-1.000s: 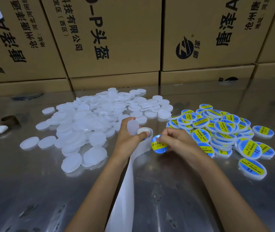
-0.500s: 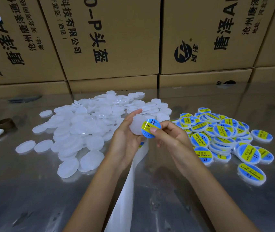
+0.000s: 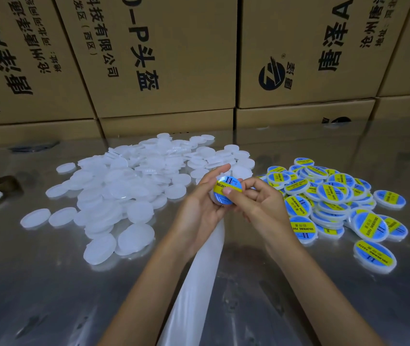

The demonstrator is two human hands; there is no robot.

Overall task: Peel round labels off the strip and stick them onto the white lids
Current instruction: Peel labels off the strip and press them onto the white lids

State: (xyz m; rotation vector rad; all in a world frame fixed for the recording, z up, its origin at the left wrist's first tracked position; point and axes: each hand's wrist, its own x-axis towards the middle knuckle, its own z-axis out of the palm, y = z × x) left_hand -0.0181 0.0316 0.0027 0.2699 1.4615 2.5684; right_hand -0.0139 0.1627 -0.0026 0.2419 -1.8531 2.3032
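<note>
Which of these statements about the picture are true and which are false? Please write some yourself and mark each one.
1. The left hand holds a white lid that carries a blue and yellow label. True.
2. The right hand lies flat on the table. False: it is raised, and its thumb presses on the label.
3. The pile of labelled lids lies to the right of the hands. True.
4. The pile of plain white lids sits inside a cardboard box. False: it lies loose on the metal table.
5. The white strip runs down from under the left hand toward the person. True.
</note>
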